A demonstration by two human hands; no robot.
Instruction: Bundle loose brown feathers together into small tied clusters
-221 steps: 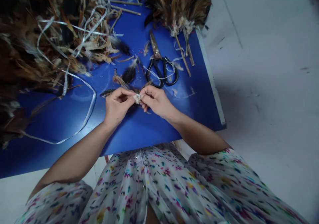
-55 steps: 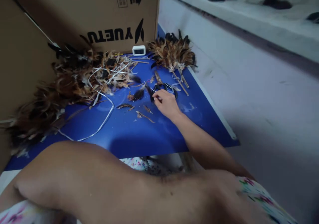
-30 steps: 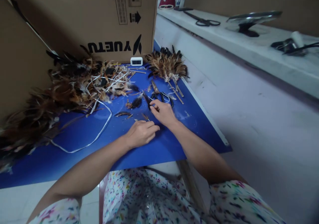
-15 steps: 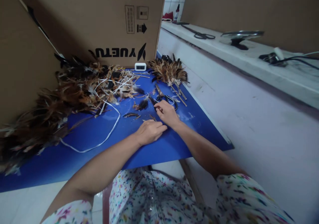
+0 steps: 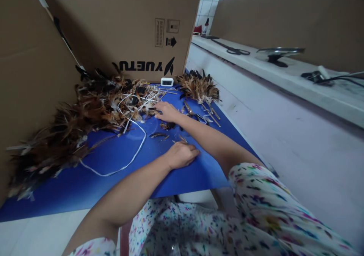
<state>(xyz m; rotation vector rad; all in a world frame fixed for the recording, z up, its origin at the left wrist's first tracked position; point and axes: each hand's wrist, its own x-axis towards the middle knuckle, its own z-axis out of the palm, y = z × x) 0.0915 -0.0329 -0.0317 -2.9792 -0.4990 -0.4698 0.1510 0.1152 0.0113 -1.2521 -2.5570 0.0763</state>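
My left hand [image 5: 183, 154] rests closed on the blue table near its front edge. Feather tips [image 5: 182, 138] show just behind its knuckles, but whatever the fingers grip is hidden. Farther forward, my right hand [image 5: 168, 112] reaches to the right end of a long heap of brown and black feathers [image 5: 99, 102], fingers apart at the feathers. Under its wrist, a dark feather tuft [image 5: 167, 126] is partly covered. A loose dark feather [image 5: 158, 135] lies between the hands. White string [image 5: 142, 144] loops over the heap and onto the table.
Scissors [image 5: 195, 113] lie right of my right forearm, beside a feather bundle with sticks [image 5: 199, 87]. A small white digital clock [image 5: 167, 82] stands against the cardboard box [image 5: 113, 28]. The ledge [image 5: 273, 72] at right holds black scissors [image 5: 237, 51], a round stand [image 5: 280, 53] and cables.
My right hand has moved left and forward from beside the scissors to the feather heap; the dark feather is no longer seen in it. My left hand stays closed. The view has shifted slightly.
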